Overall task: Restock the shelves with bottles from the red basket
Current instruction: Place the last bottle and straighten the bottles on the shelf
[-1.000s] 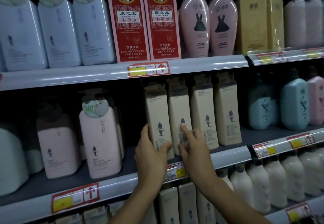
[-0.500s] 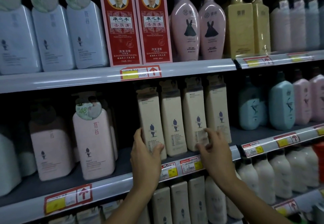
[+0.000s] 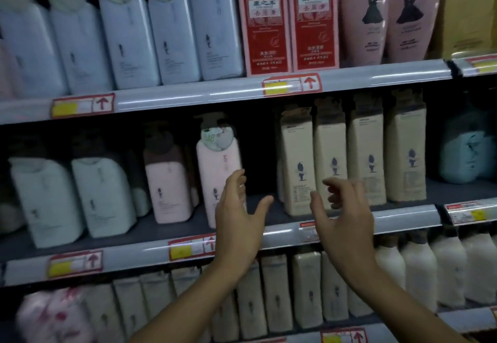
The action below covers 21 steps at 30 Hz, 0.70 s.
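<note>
Bottles point(image 3: 297, 165) – cream, tall, flat-sided, four in a row on mid shelf point(image 3: 349, 225), upright, faces fwd, sides touching or nearly so. Small dark figure logo + fine print on each front; tops dim, look like squared caps/pumps, can't tell which. Frame blurry.

Handling, my guess: rigid plastic, full, so fairly heavy for size; smooth faces prob. slick. Tall + narrow = tippy if nudged high up. Best hold is across the narrow sides, low-to-mid body, thumb one side, fingers the other; avoid lifting by the cap.

Left hand point(image 3: 239, 224) in front of the dark gap btwn pink bottle point(image 3: 217, 170) and cream row. Fingers straight, thumb spread wide, holding nothing; from here I can't say if fingertips touch the pink one.

Right hand point(image 3: 344, 216) just in front of leftmost cream bottles, fingers loosely bent, thumb apart, nothing in its grip.

Red basket not in view. Gap beside the cream row looks like the slot for more stock.

Red boxes point(image 3: 265, 20) on shelf above; more cream bottles on shelf below.
</note>
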Each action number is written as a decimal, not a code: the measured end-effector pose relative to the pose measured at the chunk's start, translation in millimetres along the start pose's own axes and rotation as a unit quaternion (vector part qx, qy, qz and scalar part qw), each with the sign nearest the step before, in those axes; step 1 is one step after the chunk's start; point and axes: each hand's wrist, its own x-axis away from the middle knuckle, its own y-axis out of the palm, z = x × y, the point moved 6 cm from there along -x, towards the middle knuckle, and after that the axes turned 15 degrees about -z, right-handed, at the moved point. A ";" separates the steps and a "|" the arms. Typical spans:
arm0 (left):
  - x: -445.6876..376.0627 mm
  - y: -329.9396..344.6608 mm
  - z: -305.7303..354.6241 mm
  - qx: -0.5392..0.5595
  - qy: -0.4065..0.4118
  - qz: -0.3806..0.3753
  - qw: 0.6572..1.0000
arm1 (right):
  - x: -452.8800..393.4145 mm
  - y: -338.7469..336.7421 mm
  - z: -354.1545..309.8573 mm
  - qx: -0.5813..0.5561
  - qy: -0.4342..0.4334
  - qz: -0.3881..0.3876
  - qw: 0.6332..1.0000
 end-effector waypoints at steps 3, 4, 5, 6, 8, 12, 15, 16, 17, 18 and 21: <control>13.2 -61.4 -11.6 -0.027 0.020 0.034 0.999 | 12.0 44.5 -66.1 -0.037 -0.065 -0.079 0.994; 17.7 -84.1 -19.7 -0.045 0.022 0.050 0.997 | 16.6 60.6 -80.1 -0.040 -0.069 -0.108 0.991; 21.8 -107.3 -30.6 -0.064 0.020 0.068 0.995 | 20.3 76.4 -89.1 -0.042 -0.059 -0.131 0.989; 25.8 -130.2 -42.0 -0.078 0.015 0.085 0.993 | 23.0 91.5 -94.6 -0.044 -0.037 -0.147 0.987; 31.0 -167.7 -64.6 -0.098 -0.009 0.100 0.990 | 23.9 118.0 -98.7 -0.039 0.021 -0.166 0.985; 29.8 -199.9 -96.3 -0.107 -0.038 0.078 0.990 | 12.3 151.9 -100.2 -0.001 0.112 -0.161 0.981; 24.6 -208.2 -102.7 -0.099 -0.032 0.065 0.993 | 8.8 162.8 -102.4 0.018 0.149 -0.123 0.981; 23.3 -210.4 -103.5 -0.093 -0.030 0.062 0.993 | 9.7 165.4 -102.9 0.027 0.149 -0.116 0.982; 23.0 -212.8 -104.0 -0.089 -0.028 0.061 0.994 | 10.7 167.7 -103.0 0.034 0.147 -0.111 0.982; 22.7 -214.8 -104.4 -0.087 -0.027 0.063 0.994 | 11.3 168.8 -102.4 0.037 0.147 -0.107 0.983; 26.4 -218.8 -105.5 -0.084 -0.029 0.060 0.994 | 11.9 169.1 -100.2 0.036 0.147 -0.107 0.983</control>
